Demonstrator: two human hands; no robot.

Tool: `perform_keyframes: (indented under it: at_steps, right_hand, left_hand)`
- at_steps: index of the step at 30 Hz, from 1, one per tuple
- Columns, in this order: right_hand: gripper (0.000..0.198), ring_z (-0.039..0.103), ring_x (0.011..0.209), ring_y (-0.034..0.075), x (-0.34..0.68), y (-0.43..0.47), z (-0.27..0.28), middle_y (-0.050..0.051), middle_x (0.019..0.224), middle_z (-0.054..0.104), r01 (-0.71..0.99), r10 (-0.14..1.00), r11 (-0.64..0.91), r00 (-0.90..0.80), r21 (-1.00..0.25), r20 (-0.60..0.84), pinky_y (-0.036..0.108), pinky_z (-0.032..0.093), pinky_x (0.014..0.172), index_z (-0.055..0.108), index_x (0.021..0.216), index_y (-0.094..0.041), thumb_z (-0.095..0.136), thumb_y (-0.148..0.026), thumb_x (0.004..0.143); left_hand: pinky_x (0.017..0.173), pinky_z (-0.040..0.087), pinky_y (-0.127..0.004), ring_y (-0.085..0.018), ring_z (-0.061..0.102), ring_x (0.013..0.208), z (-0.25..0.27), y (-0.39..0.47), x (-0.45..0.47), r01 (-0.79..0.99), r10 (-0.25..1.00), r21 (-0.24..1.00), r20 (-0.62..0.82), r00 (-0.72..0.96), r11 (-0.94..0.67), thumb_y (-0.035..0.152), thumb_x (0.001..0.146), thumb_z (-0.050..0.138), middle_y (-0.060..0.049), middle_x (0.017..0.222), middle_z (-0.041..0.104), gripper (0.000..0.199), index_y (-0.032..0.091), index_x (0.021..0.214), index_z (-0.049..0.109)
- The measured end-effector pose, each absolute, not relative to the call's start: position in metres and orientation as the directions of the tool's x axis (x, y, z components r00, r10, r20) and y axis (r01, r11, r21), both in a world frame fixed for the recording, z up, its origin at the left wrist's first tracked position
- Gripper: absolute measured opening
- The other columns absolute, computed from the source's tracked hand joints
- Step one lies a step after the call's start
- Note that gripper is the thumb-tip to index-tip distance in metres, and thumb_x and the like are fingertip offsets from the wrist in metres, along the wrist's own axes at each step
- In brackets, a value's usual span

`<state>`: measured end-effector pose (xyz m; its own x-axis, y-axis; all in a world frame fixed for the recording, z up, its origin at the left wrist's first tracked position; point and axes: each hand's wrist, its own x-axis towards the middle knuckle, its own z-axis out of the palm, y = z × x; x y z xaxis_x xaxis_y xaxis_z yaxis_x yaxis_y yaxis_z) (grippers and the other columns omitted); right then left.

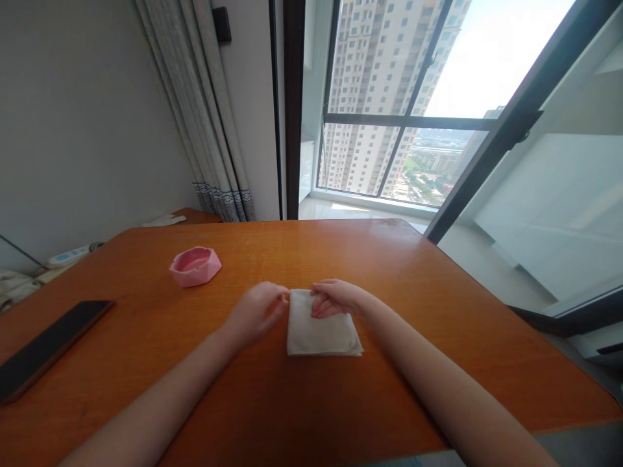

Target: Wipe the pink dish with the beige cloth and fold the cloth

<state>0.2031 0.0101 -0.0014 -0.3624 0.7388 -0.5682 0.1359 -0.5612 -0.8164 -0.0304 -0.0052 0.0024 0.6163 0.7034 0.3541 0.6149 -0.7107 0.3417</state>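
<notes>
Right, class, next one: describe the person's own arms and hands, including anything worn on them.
Both the left forearm and right forearm are bare, with no sleeve, watch or bracelet showing. The left hand and right hand are ungloved. Nails and small details are too soft to make out.

The folded cloth (318, 337) is plain off-white against the orange-brown surface (253, 402), with a solid pink dish (197, 277) and a black slab (53, 345) edged in brown. Behind, the grey curtain (195, 97) carries a dark, wavy-lined band near its hem, beside a grey wall (78, 117). Dark window frames (370, 119) cross a cream tower (374, 58) dotted with rows of grey panes.
</notes>
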Motion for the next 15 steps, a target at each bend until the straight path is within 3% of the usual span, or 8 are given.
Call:
perform_keyframes:
  at_steps: [2,5,7,9,11,15]
  right_hand:
    - [0.021,0.063,0.057,0.01,0.196,0.011,-0.005,0.0,0.062,0.061,-0.019,0.778,-0.526,-0.414,-0.85,-0.472,0.023,0.053,0.062,0.048,0.088,-0.018,0.037,-0.036,0.093]
    - [0.03,0.059,0.056,0.009,0.207,0.018,-0.01,-0.001,0.068,0.059,-0.101,0.891,-0.343,-0.349,-0.934,-0.29,0.023,0.051,0.059,0.049,0.09,-0.019,0.034,-0.045,0.092]
    - [0.032,0.054,0.054,0.009,0.223,0.026,-0.016,-0.002,0.069,0.056,0.061,0.98,-0.14,-0.133,-0.988,-0.147,0.021,0.048,0.055,0.049,0.087,-0.02,0.031,-0.047,0.091]
    - [0.029,0.049,0.052,0.009,0.236,0.034,-0.024,-0.002,0.066,0.054,0.32,0.999,-0.029,0.027,-0.947,-0.021,0.019,0.043,0.05,0.048,0.082,-0.02,0.034,-0.044,0.089]
    - [0.026,0.049,0.054,0.01,0.243,0.039,-0.031,-0.002,0.065,0.055,0.502,0.998,0.027,0.039,-0.865,0.053,0.02,0.041,0.052,0.05,0.079,-0.019,0.036,-0.039,0.089]
    - [0.021,0.054,0.069,0.013,0.237,0.038,-0.037,0.0,0.072,0.061,0.691,0.986,0.15,-0.051,-0.707,0.159,0.022,0.039,0.065,0.056,0.075,-0.019,0.043,-0.031,0.086]
  left_hand:
    - [0.092,0.04,-0.034,-0.022,0.054,0.103,-0.004,-0.029,0.004,0.422,0.51,0.346,0.219,0.832,-0.838,0.036,0.086,0.046,-0.009,0.11,0.06,0.031,0.021,0.111,0.055]
    - [0.096,0.035,-0.041,-0.026,0.048,0.109,-0.007,-0.047,0.024,0.445,0.516,0.339,0.157,0.842,-0.829,0.041,0.082,0.051,-0.01,0.116,0.055,0.035,0.021,0.11,0.055]
    - [0.09,0.038,-0.04,-0.026,0.051,0.1,-0.006,-0.046,0.019,0.517,0.579,0.337,0.113,0.808,-0.787,0.043,0.085,0.046,-0.01,0.108,0.057,0.031,0.02,0.102,0.057]
    - [0.084,0.04,-0.039,-0.026,0.052,0.094,-0.006,-0.042,0.004,0.607,0.654,0.304,0.077,0.752,-0.734,0.045,0.086,0.042,-0.01,0.101,0.059,0.032,0.02,0.098,0.058]
    - [0.083,0.039,-0.04,-0.027,0.053,0.093,-0.006,-0.038,-0.014,0.704,0.736,0.247,0.065,0.674,-0.666,0.046,0.085,0.042,-0.01,0.099,0.061,0.036,0.02,0.105,0.058]
    - [0.086,0.038,-0.043,-0.029,0.053,0.101,-0.008,-0.037,-0.065,0.851,0.862,0.146,0.029,0.505,-0.504,0.049,0.085,0.039,-0.01,0.106,0.061,0.046,0.022,0.117,0.055]
